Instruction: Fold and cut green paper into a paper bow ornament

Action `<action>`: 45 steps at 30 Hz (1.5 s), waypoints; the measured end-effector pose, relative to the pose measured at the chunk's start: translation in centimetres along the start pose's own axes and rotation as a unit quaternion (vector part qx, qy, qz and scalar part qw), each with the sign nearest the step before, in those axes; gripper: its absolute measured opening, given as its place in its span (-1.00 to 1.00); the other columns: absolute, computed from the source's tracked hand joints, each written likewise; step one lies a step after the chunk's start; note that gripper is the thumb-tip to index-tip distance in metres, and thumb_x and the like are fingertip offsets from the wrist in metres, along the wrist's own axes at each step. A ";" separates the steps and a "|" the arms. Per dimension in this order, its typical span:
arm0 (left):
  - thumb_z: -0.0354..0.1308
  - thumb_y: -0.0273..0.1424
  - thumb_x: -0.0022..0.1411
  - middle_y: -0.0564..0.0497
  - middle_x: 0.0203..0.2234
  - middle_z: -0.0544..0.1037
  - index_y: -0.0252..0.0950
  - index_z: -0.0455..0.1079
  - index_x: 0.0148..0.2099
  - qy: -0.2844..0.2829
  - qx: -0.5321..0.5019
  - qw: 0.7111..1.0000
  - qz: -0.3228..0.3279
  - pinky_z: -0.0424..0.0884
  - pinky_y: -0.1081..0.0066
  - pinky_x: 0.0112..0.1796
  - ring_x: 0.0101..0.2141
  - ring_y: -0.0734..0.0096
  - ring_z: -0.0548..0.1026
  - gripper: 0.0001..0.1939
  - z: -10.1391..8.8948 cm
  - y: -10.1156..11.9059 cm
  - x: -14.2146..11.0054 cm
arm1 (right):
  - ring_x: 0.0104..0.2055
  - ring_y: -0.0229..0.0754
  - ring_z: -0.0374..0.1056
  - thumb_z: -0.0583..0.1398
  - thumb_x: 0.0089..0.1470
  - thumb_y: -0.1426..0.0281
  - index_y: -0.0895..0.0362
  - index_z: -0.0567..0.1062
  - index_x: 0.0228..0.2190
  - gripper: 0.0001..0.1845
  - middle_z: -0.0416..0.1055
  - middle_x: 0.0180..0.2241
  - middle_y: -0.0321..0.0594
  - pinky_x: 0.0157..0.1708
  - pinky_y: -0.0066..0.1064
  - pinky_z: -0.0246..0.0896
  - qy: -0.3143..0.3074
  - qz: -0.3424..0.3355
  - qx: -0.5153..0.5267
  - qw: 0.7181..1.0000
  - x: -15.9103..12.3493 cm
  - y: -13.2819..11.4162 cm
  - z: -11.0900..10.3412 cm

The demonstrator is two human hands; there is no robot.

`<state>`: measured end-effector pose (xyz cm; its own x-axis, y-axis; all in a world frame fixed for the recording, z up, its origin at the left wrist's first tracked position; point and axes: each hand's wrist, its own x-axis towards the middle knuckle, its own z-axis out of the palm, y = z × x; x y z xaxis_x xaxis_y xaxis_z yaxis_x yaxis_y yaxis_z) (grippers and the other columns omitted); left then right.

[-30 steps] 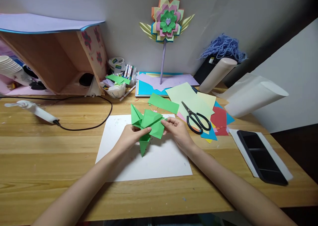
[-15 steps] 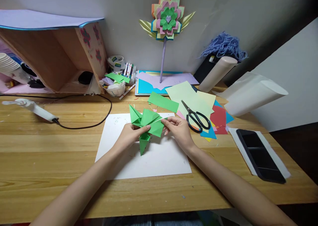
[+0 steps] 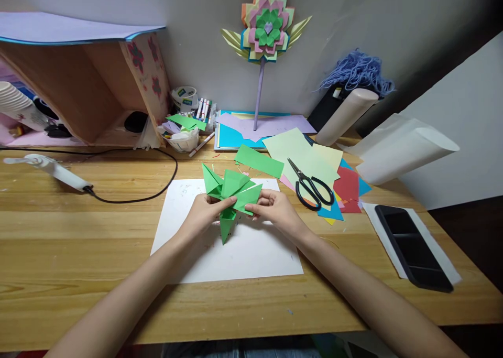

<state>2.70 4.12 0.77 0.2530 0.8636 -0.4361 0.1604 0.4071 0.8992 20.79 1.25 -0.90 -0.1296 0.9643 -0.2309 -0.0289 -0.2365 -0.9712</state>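
Between my hands is a green folded-paper piece point(image 3: 232, 186) with several pointed flaps, held over a white sheet of paper point(image 3: 236, 258). My left hand point(image 3: 208, 211) is closed on its left side, the thumb lying across the middle. My right hand point(image 3: 273, 208) pinches the lower edge of the right flap between thumb and fingers. One narrow flap hangs down below the left thumb, and another points up and left. The fingers beneath the paper are partly hidden.
Black-handled scissors point(image 3: 310, 185) lie on pale yellow paper point(image 3: 291, 145), beside a green paper strip point(image 3: 259, 160). A phone point(image 3: 414, 248) lies at the right. Behind stands a paper flower point(image 3: 268, 28). A glue gun point(image 3: 51, 172) with a black cord is at the left.
My right hand has slid from the tip of the right flap down to its lower edge, leaving the tip uncovered. My left hand keeps its hold.
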 end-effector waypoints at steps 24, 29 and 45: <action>0.26 -0.24 -0.04 -0.13 -0.35 0.56 -0.35 0.43 -0.25 -0.062 -0.066 0.994 0.059 0.37 0.39 -0.38 -0.36 0.28 0.50 -0.68 -0.3 -0.2 0.0 | -0.35 -0.23 0.30 0.25 -0.05 0.37 0.02 0.51 -0.35 -0.87 0.37 -0.41 -0.27 -0.29 -0.29 0.32 -0.004 -0.295 -0.216 0.931 -0.4 -0.9 -1.6; 0.26 -0.26 -0.03 -0.13 -0.31 0.56 -0.30 0.45 -0.26 -0.081 -0.074 0.992 0.061 0.40 0.31 -0.29 -0.31 0.25 0.50 -0.72 0.0 -0.1 -0.3 | -0.40 -0.22 0.26 0.25 -0.04 0.34 0.02 0.53 -0.47 -0.96 0.34 -0.48 -0.27 -0.42 -0.35 0.27 0.042 -0.299 -0.216 0.929 -0.5 -0.9 -0.9; 0.22 -0.26 0.01 -0.11 -0.41 0.55 -0.31 0.45 -0.29 -0.109 -0.040 0.985 0.126 0.38 0.30 -0.25 -0.38 0.28 0.48 -0.76 0.4 0.1 -0.6 | -0.44 -0.27 0.32 0.20 0.02 0.28 0.12 0.38 -0.51 -0.81 0.31 -0.49 -0.29 -0.42 -0.41 0.23 0.077 -0.203 -0.112 0.970 -0.5 -0.1 0.1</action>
<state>2.92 3.50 1.07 0.4747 0.8599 -0.1876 -0.0071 0.2169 0.9762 20.73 0.76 -0.66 -0.0018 0.9828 0.1847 0.1720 0.1822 -0.9681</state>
